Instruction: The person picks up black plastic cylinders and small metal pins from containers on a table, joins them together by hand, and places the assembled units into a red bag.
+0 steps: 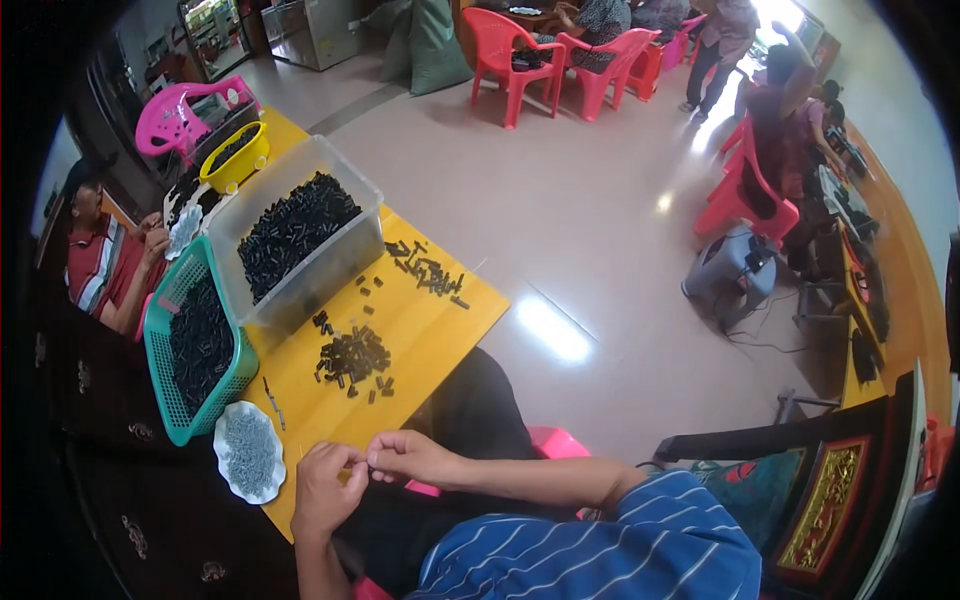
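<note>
My left hand (pixel 325 488) and my right hand (pixel 408 457) meet at the near edge of the yellow table (pixel 440 325), both with fingers pinched together. Between the fingertips is something small and dark, too small to name. Just beyond them lies a loose pile of short black cylindrical pieces (pixel 355 357). To the left of my left hand, a white scalloped plate (pixel 221 455) holds many small grey metal pieces that look like pins or screws. A thin dark and grey stick-like item (pixel 274 404) lies beside the plate.
A clear plastic bin (pixel 335 285) and a green basket (pixel 205 415) hold black pieces; more black pieces (pixel 428 270) lie at the table's right edge. Another person (pixel 105 250) sits at the left beyond a yellow tub (pixel 255 160). Pink chairs (pixel 515 60) and a grey stool (pixel 735 265) stand farther off.
</note>
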Motion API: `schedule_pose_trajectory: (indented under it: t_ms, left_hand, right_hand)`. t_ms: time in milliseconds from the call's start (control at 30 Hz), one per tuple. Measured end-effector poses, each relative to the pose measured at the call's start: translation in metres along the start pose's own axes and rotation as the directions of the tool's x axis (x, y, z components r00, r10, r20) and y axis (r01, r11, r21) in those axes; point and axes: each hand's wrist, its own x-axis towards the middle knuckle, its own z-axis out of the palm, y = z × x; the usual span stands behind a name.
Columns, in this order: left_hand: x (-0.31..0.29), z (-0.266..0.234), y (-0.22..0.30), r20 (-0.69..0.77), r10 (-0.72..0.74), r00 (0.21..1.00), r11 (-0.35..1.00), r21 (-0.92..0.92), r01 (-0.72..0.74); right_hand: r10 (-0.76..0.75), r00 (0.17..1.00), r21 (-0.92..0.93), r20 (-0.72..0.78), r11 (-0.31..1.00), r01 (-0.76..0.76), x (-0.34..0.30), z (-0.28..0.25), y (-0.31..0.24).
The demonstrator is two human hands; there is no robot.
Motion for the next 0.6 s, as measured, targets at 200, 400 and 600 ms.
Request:
schedule_pose_trajectory:
  t_ms: [200, 400, 600]
  left_hand:
    - [-0.009, -0.007, 0.001, 0.007, -0.042, 0.999, 0.997, -0.062, 0.043]
    - [-0.022, -0.004, 0.000, -0.010, -0.179, 0.984, 0.946, -0.276, 0.169]
    - [-0.020, -0.007, 0.008, -0.010, -0.148, 0.989, 0.957, -0.255, 0.141]
  right_hand:
    - [-0.031, 0.995, -0.076, 0.095, 0.996, 0.038, 0.000, 0.002, -0.003]
    - [0.005, 0.992, -0.048, 0.126, 0.999, 0.001, -0.004, 0.007, -0.005]
    - [-0.049, 0.979, -0.054, 0.200, 0.997, 0.061, -0.001, 0.003, -0.005]
